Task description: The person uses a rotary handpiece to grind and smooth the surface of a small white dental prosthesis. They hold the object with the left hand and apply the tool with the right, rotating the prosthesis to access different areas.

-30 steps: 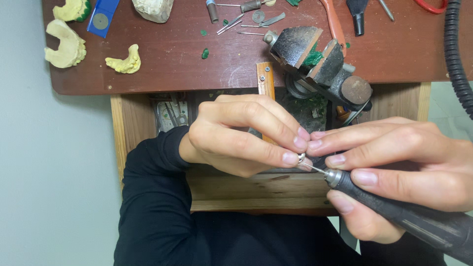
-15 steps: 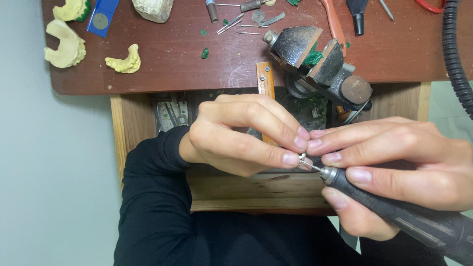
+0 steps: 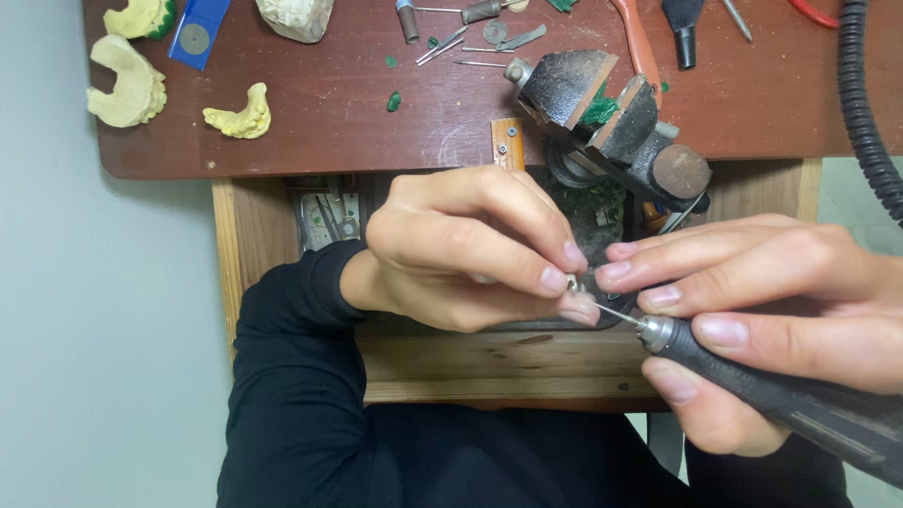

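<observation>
a small metal piece (image 3: 572, 282) is pinched in the left hand (image 3: 461, 249) fingers – steadied against the rotary handpiece (image 3: 781, 400), gripped pen-like by the right hand (image 3: 781, 301) – near the bench (image 3: 329, 113) vise (image 3: 611, 118).

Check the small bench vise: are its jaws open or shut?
Open: the vise jaws stand apart, with green material showing in the gap.

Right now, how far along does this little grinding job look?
Mid-work. The left hand pinches a small metal piece at its fingertips, and the right hand holds a rotary handpiece with its thin bit at that piece. Green chips in the vise suggest prior cutting. How much remains is too small to judge.
</observation>
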